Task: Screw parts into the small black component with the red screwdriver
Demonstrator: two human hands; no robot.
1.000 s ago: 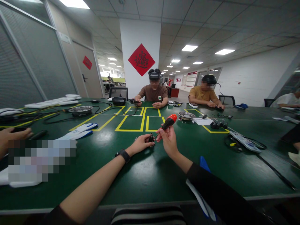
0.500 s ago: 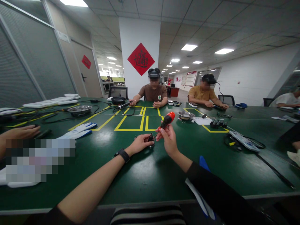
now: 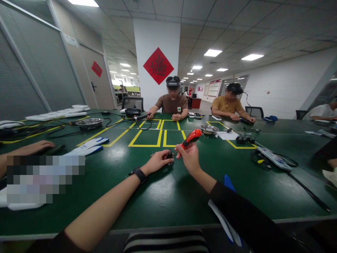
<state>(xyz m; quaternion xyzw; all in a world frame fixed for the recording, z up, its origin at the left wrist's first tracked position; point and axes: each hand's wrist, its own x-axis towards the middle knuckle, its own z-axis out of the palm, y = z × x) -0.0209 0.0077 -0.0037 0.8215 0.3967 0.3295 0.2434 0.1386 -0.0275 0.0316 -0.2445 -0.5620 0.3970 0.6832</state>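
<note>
My left hand (image 3: 158, 161), with a black watch on the wrist, grips a small dark metallic part (image 3: 170, 154) just above the green table (image 3: 158, 196). In my right hand (image 3: 190, 156) is a red and black screwdriver (image 3: 192, 137), held near the front of its handle. Its handle tilts up to the right, and its thin shaft points left towards the dark part. Whether the tip touches the part is too small to tell. A tiny object (image 3: 152, 154) lies beyond my left fingers.
Metal bowls (image 3: 209, 129) (image 3: 90, 123), black blocks (image 3: 245, 139) and cables stand farther out. White-blue gloves (image 3: 88, 146) lie left; another (image 3: 226, 225) is by my right sleeve. Another person's hand (image 3: 39, 147) rests at far left. Two people sit opposite.
The screwdriver's handle has swung lower and to the right, and my right fingers have shifted on it. My left hand has barely moved. The other person's hand at far left has moved right.
</note>
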